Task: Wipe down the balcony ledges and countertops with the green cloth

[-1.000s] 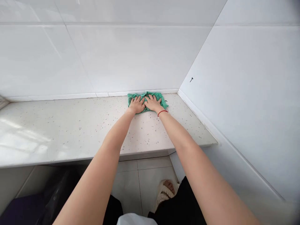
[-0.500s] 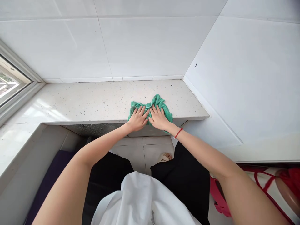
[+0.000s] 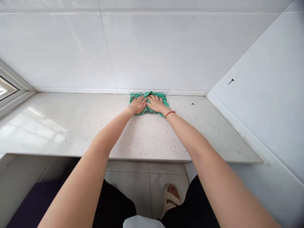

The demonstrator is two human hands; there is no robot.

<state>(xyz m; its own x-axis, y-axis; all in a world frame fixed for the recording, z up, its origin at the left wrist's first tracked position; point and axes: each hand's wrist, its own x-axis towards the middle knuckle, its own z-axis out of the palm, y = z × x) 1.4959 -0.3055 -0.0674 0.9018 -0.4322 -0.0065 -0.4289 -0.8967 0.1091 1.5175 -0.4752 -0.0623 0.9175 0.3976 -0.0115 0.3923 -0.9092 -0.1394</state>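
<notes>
Standing at the speckled counter [image 3: 71,126], sandalled foot [image 3: 171,196] at 6 o'clock on the floor tiles. Left hand [image 3: 138,105] and right hand [image 3: 156,104] lie flat, fingers spread, side by side pressing the green cloth [image 3: 163,96]. Cloth sits at 12 o'clock, touching the white tiled wall [image 3: 166,47].
</notes>
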